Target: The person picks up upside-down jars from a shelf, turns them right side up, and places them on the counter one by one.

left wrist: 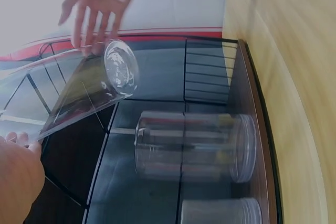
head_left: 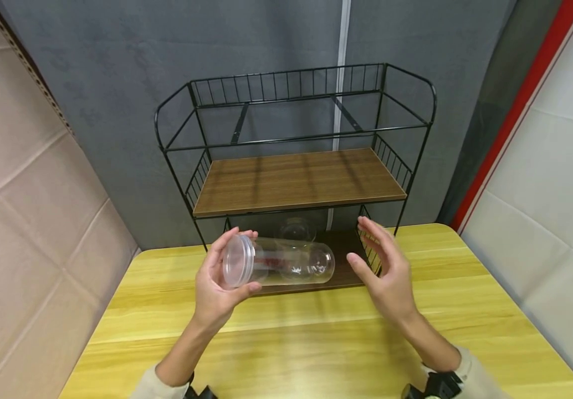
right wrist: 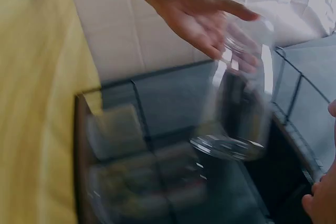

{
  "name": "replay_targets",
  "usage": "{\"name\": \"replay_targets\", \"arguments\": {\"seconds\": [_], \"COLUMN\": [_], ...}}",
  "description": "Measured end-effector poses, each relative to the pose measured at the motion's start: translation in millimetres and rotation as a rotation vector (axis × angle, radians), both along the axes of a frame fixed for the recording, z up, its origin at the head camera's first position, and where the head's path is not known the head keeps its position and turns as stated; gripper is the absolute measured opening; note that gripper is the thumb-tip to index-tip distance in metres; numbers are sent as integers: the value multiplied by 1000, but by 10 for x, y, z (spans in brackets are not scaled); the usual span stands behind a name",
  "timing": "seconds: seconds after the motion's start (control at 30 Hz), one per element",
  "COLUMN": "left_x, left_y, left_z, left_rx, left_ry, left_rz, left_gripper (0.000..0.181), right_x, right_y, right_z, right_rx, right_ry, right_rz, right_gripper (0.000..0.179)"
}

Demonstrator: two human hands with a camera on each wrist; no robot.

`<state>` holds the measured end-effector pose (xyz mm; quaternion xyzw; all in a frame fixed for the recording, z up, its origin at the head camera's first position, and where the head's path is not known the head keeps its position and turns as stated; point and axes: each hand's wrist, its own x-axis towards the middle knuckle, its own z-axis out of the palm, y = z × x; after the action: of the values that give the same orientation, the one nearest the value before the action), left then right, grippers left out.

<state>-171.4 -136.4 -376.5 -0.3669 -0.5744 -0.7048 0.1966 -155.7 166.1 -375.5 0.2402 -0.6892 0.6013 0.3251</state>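
Note:
A clear plastic jar (head_left: pixel 311 263) with a translucent lid (head_left: pixel 238 260) lies sideways in the air in front of the rack's lower shelf (head_left: pixel 346 271). My left hand (head_left: pixel 214 293) grips it at the lid end, thumb in front and fingers behind. Off the jar's base end, my right hand (head_left: pixel 388 277) is held with fingers spread and nothing in it. In the left wrist view, another clear jar (left wrist: pixel 184 145) stands on the lower shelf, its lid end toward the board, and a second jar (left wrist: pixel 218 214) shows partly beside it.
The black wire rack stands at the back of the yellow wood-grain table (head_left: pixel 316 343). Its middle shelf (head_left: pixel 301 180) is a brown board; the top tier (head_left: pixel 288 138) is a bare frame with two crossbars. Grey cloth (head_left: pixel 276 33) hangs behind, with pale panels on both sides.

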Motion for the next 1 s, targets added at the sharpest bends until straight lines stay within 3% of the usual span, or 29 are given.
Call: {"name": "replay_targets", "arguments": {"seconds": [0.2,0.4,0.53,0.67,0.87,1.0], "left_x": [-6,-5,5,27,72,92], "left_y": [-139,-296,-402,-505,-660,-762], "left_z": [9,14,2,-15,-34,-68], "left_rx": [-18,-69,-120,-172,-254,-302], "left_ry": [-2,-36,-71,-88,-156,-187], "left_rz": [-34,-49,-35,-11,64,101], "left_gripper": [91,92,94,95,99,99], "right_x": [-46,-124,-199,-261,-321,-394], "right_y": [261,505,657,785,878,916], "right_z": [220,348,357,355,438,497], "right_rx": [-4,35,108,165,228,272], "right_ry": [237,278,237,154,-57,-166], "right_rz": [-145,-310,-358,-351,-309,-283], "right_gripper": [61,79,88,83,105,109]}}
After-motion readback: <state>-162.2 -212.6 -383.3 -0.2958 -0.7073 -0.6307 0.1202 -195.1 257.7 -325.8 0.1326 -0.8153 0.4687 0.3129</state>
